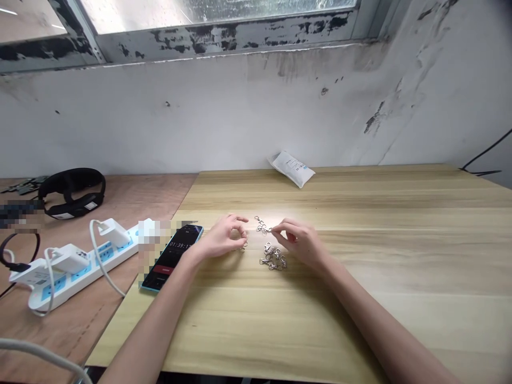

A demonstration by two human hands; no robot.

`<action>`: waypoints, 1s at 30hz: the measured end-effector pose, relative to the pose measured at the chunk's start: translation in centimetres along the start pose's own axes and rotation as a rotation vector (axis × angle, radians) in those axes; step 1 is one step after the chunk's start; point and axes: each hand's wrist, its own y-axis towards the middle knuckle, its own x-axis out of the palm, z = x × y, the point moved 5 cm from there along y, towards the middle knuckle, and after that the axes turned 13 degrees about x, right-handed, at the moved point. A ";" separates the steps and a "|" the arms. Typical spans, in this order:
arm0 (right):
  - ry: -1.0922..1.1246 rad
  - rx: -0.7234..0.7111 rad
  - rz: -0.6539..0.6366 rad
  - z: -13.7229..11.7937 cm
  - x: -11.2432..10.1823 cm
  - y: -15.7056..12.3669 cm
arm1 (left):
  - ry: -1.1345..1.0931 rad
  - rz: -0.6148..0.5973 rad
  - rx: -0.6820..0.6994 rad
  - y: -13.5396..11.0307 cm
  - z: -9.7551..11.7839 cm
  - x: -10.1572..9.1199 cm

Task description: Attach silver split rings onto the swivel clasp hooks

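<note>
My right hand (298, 240) pinches the end of a small silver clasp (269, 230) between thumb and fingertips, just above the table. To its left, my left hand (222, 234) has its thumb and a curled finger brought together, with another finger stretched out above them. Small metal rings (244, 247) show right by the left thumb; whether they are held or lie on the wood cannot be made out. Between the hands is a small group of clasps with rings (260, 223). A larger pile of silver lobster clasps (274, 257) lies nearer to me, below the right fingertips.
A phone (173, 256) showing a running timer lies beside my left forearm. Further left are a white power strip (94, 266) with chargers and cables, and a black headset (72, 192). A white packet (293, 168) rests by the wall on the wooden table (380, 229).
</note>
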 end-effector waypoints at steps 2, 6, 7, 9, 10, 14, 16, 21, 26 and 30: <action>0.040 -0.009 -0.098 -0.1 0.9 -0.1 | 0.069 -0.057 0.020 -0.6 -0.5 -0.6; 0.090 0.017 -0.269 -0.6 1.9 -0.4 | 0.023 -0.132 0.033 -1.2 -1.0 -1.1; 0.097 0.033 -0.293 -0.7 2.0 -0.5 | -0.008 -0.136 0.034 -1.1 -1.0 -1.1; 0.111 0.058 -0.314 -0.8 1.8 -0.5 | -0.047 -0.118 0.018 -0.3 -1.1 -1.1; 0.118 0.068 -0.319 -0.8 1.7 -0.4 | -0.041 -0.096 0.005 0.4 -1.1 -1.0; 0.128 0.094 -0.322 -0.6 1.5 -0.3 | 0.320 -0.001 0.018 4.2 -1.0 -0.5; 0.120 0.099 -0.325 -0.4 1.6 -0.3 | 0.469 -0.035 0.057 6.0 -1.0 0.4; 0.102 0.105 -0.309 0.0 1.8 -0.2 | 0.498 -0.044 0.171 7.2 -1.8 2.0; 0.098 0.158 -0.151 1.1 1.5 0.4 | 0.316 0.132 0.170 5.2 -1.4 1.3; 0.234 0.230 -0.118 1.4 1.1 0.6 | 0.031 0.217 0.155 3.5 0.8 0.9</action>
